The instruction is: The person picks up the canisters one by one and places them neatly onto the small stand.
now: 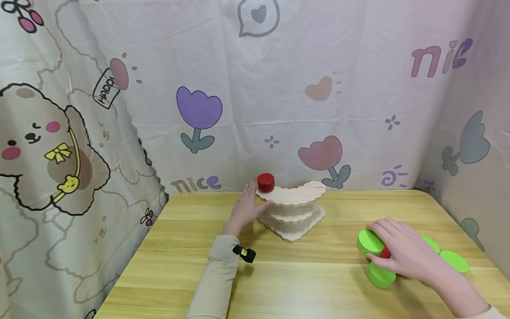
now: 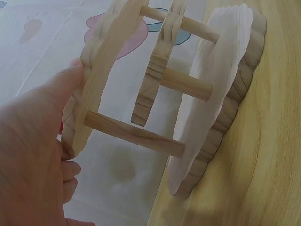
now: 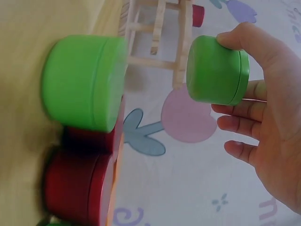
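Right hand (image 1: 402,250), its forearm cut off at the lower right, pinches a lidded green tin (image 1: 369,242) between thumb and fingers, raised off the table (image 1: 287,288); one finger is hidden behind it in the right wrist view. That arm blocks much of the cluster beyond: green lids (image 1: 454,261), a lower green tin (image 1: 381,275) and only a sliver of a covered red tin (image 1: 385,252) show. The left hand (image 1: 245,209), thumb spread from fingers, grips the left end of a tiered wooden stand (image 1: 295,196), beside an upright red tin (image 1: 265,182) atop it. Printed cloth (image 1: 275,102) hangs behind.
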The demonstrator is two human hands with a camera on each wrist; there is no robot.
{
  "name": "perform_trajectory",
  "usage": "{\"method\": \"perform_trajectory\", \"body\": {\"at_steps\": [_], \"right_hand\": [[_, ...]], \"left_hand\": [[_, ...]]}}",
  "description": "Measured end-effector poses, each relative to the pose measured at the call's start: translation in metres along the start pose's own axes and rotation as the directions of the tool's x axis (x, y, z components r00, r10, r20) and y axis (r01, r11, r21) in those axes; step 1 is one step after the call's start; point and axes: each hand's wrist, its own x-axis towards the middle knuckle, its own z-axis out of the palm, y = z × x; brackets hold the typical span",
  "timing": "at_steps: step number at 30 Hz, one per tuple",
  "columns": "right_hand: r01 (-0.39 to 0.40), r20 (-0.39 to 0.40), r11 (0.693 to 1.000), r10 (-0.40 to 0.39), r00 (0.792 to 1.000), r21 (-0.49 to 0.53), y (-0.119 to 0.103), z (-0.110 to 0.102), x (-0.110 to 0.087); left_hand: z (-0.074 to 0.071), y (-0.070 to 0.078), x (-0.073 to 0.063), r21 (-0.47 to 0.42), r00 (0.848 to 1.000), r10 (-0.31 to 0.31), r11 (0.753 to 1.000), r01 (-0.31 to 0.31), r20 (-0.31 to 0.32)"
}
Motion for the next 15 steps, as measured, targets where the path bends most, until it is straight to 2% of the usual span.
{"method": "perform_trajectory", "body": {"at_steps": [5, 11, 15], "right_hand": [[0.029, -0.001, 0.999, -0.029, 1.000, 0.015, -0.004, 0.008, 0.017], [0.106, -0.044, 0.994, -0.105, 0.994, 0.038, -0.013, 0.025, 0.038], [0.123, -0.053, 0.990, -0.119, 0.991, 0.062, -0.022, 0.032, 0.051]], "left_hand": [[-0.003, 0.002, -0.001, 0.009, 1.000, -0.003, 1.000, 0.003, 0.001], [-0.005, 0.002, -0.001, 0.056, 1.000, -0.014, 0.998, 0.014, 0.010], [-0.005, 0.003, -0.002, 0.095, 1.000, -0.013, 0.995, 0.011, 0.024]]}}
